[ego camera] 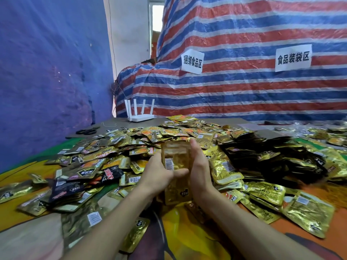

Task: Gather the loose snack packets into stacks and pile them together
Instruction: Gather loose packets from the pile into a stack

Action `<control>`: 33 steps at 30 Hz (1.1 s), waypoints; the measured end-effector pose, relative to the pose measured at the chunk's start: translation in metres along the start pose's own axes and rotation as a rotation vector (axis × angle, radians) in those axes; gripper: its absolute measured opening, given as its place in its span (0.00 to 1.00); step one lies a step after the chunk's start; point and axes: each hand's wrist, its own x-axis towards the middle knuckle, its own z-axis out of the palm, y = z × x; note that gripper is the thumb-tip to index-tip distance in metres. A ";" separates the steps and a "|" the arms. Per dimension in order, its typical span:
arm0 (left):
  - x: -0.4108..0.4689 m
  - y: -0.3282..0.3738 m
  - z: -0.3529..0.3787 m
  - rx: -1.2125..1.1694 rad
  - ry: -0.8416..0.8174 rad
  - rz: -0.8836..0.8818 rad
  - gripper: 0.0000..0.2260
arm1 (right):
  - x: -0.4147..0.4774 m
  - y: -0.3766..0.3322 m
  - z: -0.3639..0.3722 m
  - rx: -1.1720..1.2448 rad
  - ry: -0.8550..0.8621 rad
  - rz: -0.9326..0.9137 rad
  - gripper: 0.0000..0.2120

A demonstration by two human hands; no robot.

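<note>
Striped tarpaulin (244,91) backs the table (18,175), whose middle and left side lie under a wide heap of loose snack packets (131,143). A dark pile of stacks (262,156) toward the right edge suggests a fair start, with most still to gather. Near the front edge a small stack (175,158) stands between the hands: the left hand (157,173) grips it with its thumb curled across the face, and the right hand (199,166) presses its side, fingers straight and together.
</note>
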 end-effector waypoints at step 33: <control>-0.010 -0.001 0.020 -0.316 -0.137 0.115 0.18 | -0.025 -0.136 -0.184 -1.660 0.140 0.167 0.07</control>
